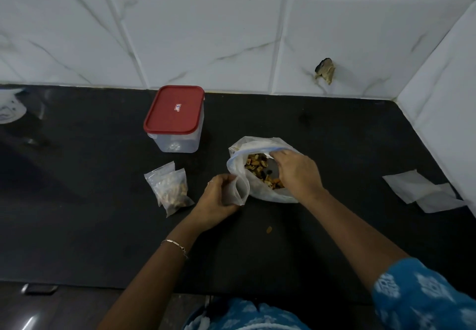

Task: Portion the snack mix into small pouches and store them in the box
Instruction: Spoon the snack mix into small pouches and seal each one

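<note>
The left hand (219, 201) curls round one empty pouch (240, 189); the right hand (298, 172) is inside the one big bag (239, 164) of snack mix (260, 167) — its grasp hidden. Two filled pouches (171, 190) lie to the left, one lidded box (175, 118) behind — the table (77, 213) runs wide to its near edge.

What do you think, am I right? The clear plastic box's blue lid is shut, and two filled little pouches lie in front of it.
Nearly. The head view shows the clear plastic box has a red lid, not blue. It is shut, and two filled small clear pouches lie in front of it.
</note>
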### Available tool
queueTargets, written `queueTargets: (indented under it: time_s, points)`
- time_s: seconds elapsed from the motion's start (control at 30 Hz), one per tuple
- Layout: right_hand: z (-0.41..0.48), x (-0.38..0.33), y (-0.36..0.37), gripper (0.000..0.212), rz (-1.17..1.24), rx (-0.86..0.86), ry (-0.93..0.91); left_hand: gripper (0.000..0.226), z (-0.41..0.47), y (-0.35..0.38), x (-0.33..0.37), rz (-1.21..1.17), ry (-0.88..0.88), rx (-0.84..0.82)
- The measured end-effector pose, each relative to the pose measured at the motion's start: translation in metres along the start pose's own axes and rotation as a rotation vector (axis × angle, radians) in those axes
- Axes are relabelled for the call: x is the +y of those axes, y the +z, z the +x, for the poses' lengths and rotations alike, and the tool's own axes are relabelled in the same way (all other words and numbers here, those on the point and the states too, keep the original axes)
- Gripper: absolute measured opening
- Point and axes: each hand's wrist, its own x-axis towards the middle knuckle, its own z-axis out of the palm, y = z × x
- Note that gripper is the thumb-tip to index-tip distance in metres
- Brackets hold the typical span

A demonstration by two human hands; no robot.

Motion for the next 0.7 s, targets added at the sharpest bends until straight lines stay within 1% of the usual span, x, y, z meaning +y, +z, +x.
queueTargets:
  time_s: [0.07, 0.17, 0.23, 0.33, 0.43, 0.47, 0.5, 0.6, 0.63, 0.7]
  points:
    - [0.006, -0.001, 0.002, 0.038, -0.037, -0.059, -0.058, 0.064, -0.002, -0.002, 0.001, 0.024, 0.006, -0.010]
    - [0.008, 0.002, 0.006, 0.043, -0.001, -0.091, -0.071, 0.056, -0.001, -0.001, 0.003, 0.024, -0.008, 0.015]
    - [0.008, 0.008, 0.008, 0.042, 0.072, -0.071, -0.063, 0.052, -0.001, 0.000, 0.005, -0.008, -0.018, 0.027]
    - [0.004, 0.014, 0.005, 0.034, 0.220, -0.045, -0.057, 0.046, 0.001, 0.003, 0.007, -0.111, -0.033, 0.034]
    - [0.001, 0.018, -0.006, 0.030, 0.381, -0.048, 0.007, 0.040, 0.001, 0.004, 0.011, -0.227, -0.066, 0.042]
    - [0.000, 0.020, -0.007, 0.030, 0.378, -0.034, 0.014, 0.038, 0.001, 0.004, 0.011, -0.267, -0.078, 0.039]
    - [-0.002, 0.020, -0.009, 0.030, 0.324, -0.023, 0.002, 0.036, 0.001, 0.004, 0.011, -0.305, -0.090, 0.034]
    - [-0.009, 0.016, -0.004, 0.032, 0.103, -0.040, -0.073, 0.028, 0.000, 0.004, 0.014, -0.375, -0.123, 0.025]
    - [-0.012, 0.013, -0.002, 0.032, 0.104, -0.040, -0.073, 0.026, 0.000, 0.005, 0.015, -0.383, -0.127, 0.021]
    - [-0.019, 0.005, 0.001, 0.030, 0.230, -0.047, 0.027, 0.026, 0.001, 0.006, 0.017, -0.398, -0.130, 0.012]
